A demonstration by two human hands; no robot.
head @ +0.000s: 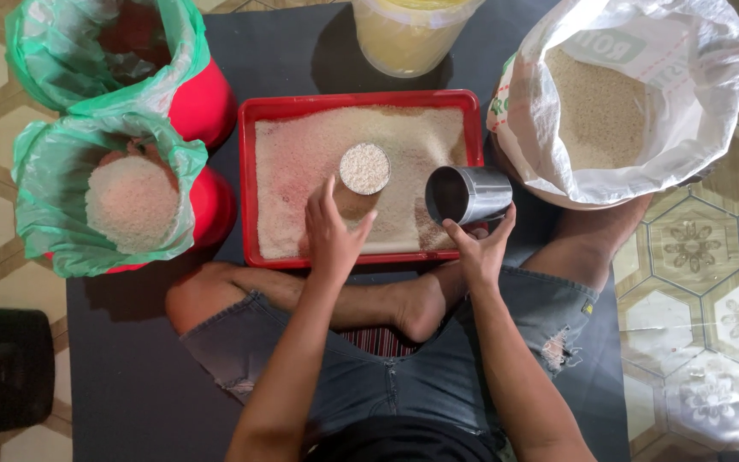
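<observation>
over red tray (250, 171), hands (404, 239) gripping cups (364, 175)

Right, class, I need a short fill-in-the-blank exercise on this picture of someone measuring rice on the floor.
1. The left hand holds a cup full of ____.
2. The steel cup in the right hand is tipped and ____.
3. The tray under both cups is coloured ____.
4. The two buckets are lined with ____ plastic bags.

Missing words: rice; empty; red; green

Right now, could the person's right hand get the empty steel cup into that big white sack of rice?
Probably yes: the right hand holds the steel cup just beside the white sack, whose mouth is open with nothing between them.
</observation>
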